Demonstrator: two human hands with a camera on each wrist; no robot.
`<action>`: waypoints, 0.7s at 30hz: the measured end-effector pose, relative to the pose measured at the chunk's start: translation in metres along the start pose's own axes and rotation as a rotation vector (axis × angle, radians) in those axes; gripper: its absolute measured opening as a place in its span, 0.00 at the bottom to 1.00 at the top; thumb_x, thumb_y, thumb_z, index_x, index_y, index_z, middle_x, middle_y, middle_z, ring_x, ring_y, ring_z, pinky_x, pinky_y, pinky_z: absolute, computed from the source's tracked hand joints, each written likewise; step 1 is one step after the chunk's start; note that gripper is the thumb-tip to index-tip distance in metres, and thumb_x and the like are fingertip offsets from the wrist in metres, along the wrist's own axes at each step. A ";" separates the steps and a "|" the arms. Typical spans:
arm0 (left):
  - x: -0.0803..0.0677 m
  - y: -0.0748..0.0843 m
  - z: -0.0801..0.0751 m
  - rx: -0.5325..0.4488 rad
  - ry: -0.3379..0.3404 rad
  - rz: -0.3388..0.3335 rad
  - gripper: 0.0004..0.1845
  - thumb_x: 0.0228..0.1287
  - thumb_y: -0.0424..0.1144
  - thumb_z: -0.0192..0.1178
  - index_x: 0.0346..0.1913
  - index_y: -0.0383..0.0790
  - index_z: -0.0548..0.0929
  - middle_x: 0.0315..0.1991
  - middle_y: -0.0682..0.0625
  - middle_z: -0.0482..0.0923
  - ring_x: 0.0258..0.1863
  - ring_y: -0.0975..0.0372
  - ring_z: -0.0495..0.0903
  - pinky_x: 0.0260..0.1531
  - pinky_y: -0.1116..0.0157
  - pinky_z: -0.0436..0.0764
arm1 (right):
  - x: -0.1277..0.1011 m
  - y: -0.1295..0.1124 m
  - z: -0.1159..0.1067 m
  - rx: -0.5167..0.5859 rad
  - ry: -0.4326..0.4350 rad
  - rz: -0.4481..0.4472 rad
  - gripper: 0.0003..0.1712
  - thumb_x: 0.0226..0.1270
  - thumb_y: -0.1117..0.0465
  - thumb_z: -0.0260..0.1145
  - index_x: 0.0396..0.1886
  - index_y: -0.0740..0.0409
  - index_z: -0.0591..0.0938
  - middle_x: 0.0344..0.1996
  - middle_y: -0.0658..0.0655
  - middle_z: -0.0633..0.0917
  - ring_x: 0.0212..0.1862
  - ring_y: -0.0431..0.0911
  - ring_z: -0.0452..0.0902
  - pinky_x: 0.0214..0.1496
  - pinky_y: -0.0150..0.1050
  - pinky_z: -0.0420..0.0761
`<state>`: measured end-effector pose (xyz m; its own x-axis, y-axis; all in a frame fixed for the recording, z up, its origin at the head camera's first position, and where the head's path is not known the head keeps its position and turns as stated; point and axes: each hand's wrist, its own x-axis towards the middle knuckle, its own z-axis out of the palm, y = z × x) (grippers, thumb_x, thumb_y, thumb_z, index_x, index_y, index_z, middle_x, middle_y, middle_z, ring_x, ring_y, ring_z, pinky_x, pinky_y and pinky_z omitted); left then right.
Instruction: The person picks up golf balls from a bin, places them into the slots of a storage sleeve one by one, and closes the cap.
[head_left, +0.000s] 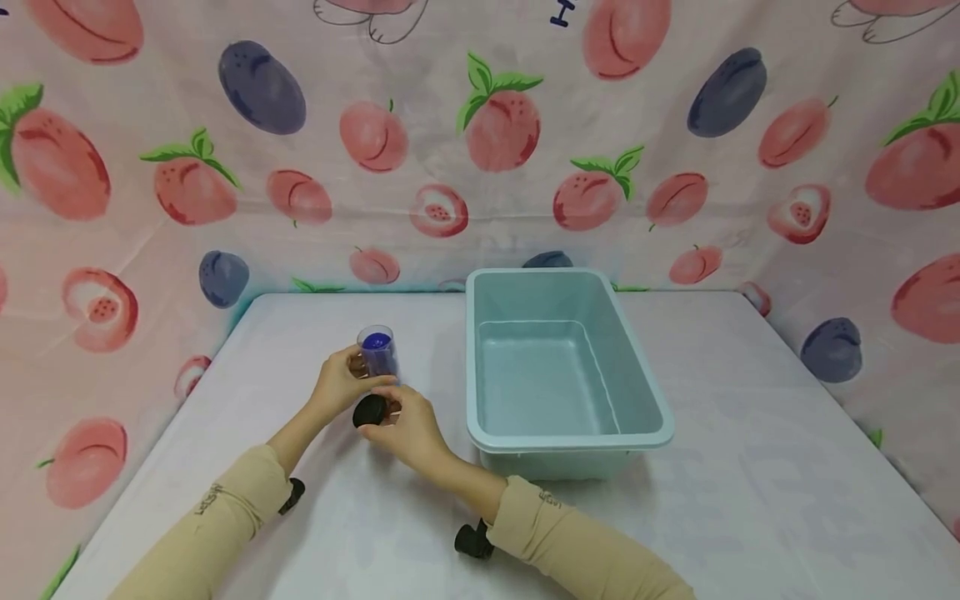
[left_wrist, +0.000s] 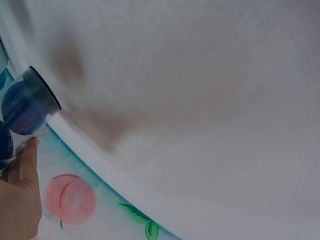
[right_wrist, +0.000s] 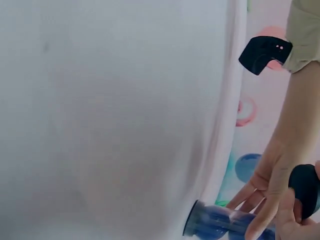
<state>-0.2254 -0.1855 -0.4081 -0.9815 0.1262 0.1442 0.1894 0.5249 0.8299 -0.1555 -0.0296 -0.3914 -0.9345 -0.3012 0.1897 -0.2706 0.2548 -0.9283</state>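
Observation:
A small clear jar (head_left: 377,350) with blue contents stands open on the white table (head_left: 750,467), left of the bin. My left hand (head_left: 352,375) grips its side. The left wrist view shows the jar (left_wrist: 27,102) at the left edge, with my left hand (left_wrist: 20,195) below it. My right hand (head_left: 393,421) pinches a round black lid (head_left: 370,411) just in front of the jar, apart from its mouth. In the right wrist view the lid (right_wrist: 305,187) sits in my right hand's fingers (right_wrist: 292,222), next to the jar (right_wrist: 215,222) and the left hand (right_wrist: 280,175).
An empty pale teal plastic bin (head_left: 570,442) stands to the right of my hands, mid-table. Fruit-patterned cloth (head_left: 502,125) walls in the table at the back and both sides. Black wrist mounts (head_left: 472,540) sit at both sleeves.

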 end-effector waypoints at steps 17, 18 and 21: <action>0.002 -0.002 -0.004 0.065 0.000 0.113 0.21 0.53 0.21 0.61 0.52 0.23 0.75 0.39 0.30 0.83 0.36 0.47 0.85 0.38 0.71 0.80 | -0.008 -0.033 -0.011 0.256 0.100 -0.099 0.27 0.56 0.67 0.70 0.56 0.64 0.74 0.55 0.62 0.80 0.56 0.51 0.78 0.58 0.33 0.77; 0.001 -0.002 -0.005 0.070 0.001 0.118 0.21 0.52 0.21 0.62 0.52 0.23 0.75 0.38 0.31 0.83 0.35 0.49 0.84 0.36 0.73 0.78 | -0.009 -0.037 -0.013 0.257 0.103 -0.108 0.27 0.56 0.67 0.70 0.56 0.64 0.74 0.55 0.62 0.80 0.57 0.51 0.77 0.58 0.33 0.77; 0.000 -0.002 -0.005 0.081 0.001 0.130 0.21 0.50 0.20 0.62 0.51 0.21 0.75 0.37 0.30 0.83 0.34 0.50 0.84 0.34 0.75 0.76 | -0.012 -0.049 -0.021 0.254 0.110 -0.129 0.27 0.55 0.67 0.71 0.55 0.65 0.74 0.54 0.62 0.79 0.55 0.51 0.77 0.57 0.32 0.77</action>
<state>-0.2264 -0.1906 -0.4073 -0.9484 0.1966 0.2487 0.3170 0.5705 0.7577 -0.1359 -0.0188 -0.3419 -0.9193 -0.2116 0.3318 -0.3350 -0.0212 -0.9420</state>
